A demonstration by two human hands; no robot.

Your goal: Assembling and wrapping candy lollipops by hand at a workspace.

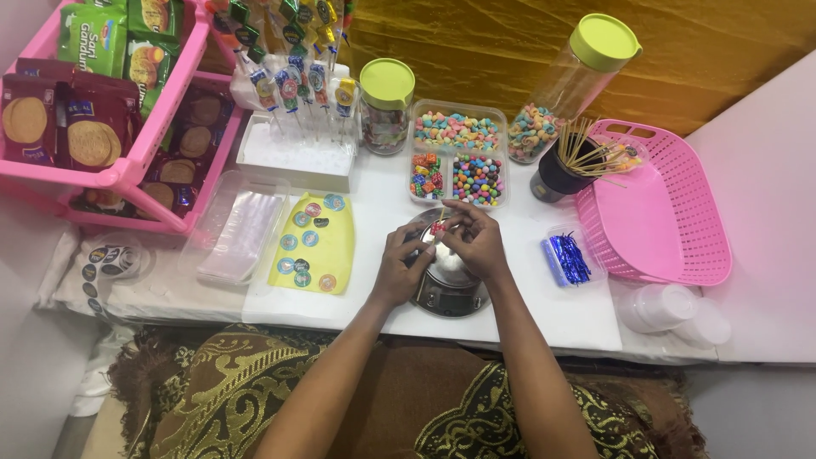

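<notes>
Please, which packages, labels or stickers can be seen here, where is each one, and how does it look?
Green biscuit packs: top pink shelf, far left, rectangular.
Dark red biscuit packs: pink rack, left, round biscuits pictured.
Sticker sheet: yellow, left of the hands, round coloured stickers.
Sticker roll: left table edge, round dark stickers.
Lollipops: white stand, colourful wrappers.

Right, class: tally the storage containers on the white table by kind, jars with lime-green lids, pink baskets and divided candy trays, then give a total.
Jars with lime-green lids: 2
Pink baskets: 1
Divided candy trays: 1
Total: 4
</notes>
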